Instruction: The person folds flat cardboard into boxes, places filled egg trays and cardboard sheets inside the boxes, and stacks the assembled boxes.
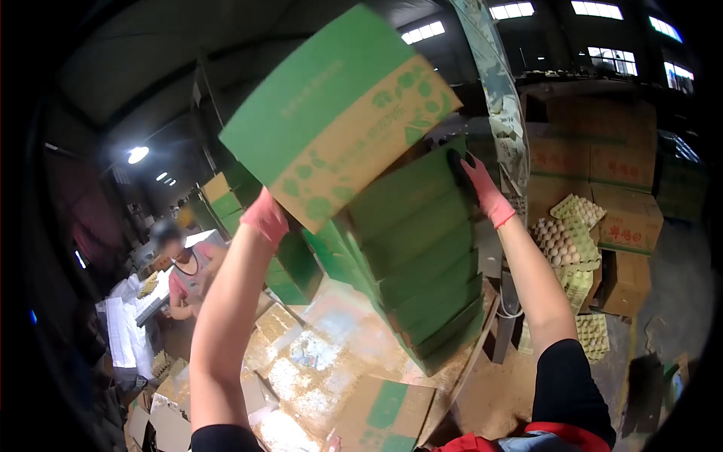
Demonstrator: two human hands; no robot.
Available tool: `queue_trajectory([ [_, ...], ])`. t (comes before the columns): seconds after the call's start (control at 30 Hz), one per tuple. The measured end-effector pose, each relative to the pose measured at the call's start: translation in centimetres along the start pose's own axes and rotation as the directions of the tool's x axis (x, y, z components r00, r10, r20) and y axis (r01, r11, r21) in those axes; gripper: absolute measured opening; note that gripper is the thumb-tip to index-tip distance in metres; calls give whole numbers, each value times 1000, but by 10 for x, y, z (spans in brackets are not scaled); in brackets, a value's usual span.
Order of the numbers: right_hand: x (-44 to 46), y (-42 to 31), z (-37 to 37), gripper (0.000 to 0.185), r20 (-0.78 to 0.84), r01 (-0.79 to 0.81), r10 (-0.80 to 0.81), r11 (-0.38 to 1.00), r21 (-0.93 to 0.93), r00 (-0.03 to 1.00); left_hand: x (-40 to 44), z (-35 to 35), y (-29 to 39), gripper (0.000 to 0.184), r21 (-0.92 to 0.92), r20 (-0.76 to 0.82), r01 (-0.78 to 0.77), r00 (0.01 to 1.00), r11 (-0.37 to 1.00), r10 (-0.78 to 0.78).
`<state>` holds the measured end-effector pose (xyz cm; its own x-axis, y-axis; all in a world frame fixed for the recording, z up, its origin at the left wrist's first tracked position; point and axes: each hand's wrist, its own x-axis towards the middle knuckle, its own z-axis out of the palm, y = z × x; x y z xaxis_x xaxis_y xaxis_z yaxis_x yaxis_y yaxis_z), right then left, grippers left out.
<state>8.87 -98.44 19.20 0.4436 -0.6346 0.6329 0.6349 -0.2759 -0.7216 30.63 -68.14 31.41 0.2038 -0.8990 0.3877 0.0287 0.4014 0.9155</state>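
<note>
A large green and brown cardboard box [339, 120], printed with fruit shapes, is raised and tilted over a tall stack of green boxes [418, 248]. My left hand [265, 218], in a pink glove, grips its lower left corner, with the fingertips hidden behind the cardboard. My right hand [482, 184], gloved in pink with dark fingers, is at the upper right edge of the stack, below the raised box. Its fingers are stretched out and apart; whether they press on the stack is hard to make out.
A person [188, 264] works at the left beside white wrapping [129, 331]. Egg trays [565, 241] and brown cartons [621, 218] stand at the right, near a peeling post [497, 90]. A flattened carton [384, 414] lies on the dusty work surface [343, 313].
</note>
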Motion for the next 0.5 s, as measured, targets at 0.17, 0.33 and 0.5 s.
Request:
queue_trajectory([
  [0.17, -27, -25, 2, 41, 15, 20, -20, 1000, -24, 1000, 25, -54, -6, 43, -152, 112, -66, 990, 986, 83],
  [0.33, -24, -23, 14, 38, 8, -8, 8, 1000, -17, 1000, 10, -37, -11, 42, -287, 78, -174, 976, 942, 204],
  [0.5, -6, -4, 3, 36, 61, 66, -65, 998, -12, 996, -4, 10, 18, 42, -148, -295, -52, 956, 988, 6],
])
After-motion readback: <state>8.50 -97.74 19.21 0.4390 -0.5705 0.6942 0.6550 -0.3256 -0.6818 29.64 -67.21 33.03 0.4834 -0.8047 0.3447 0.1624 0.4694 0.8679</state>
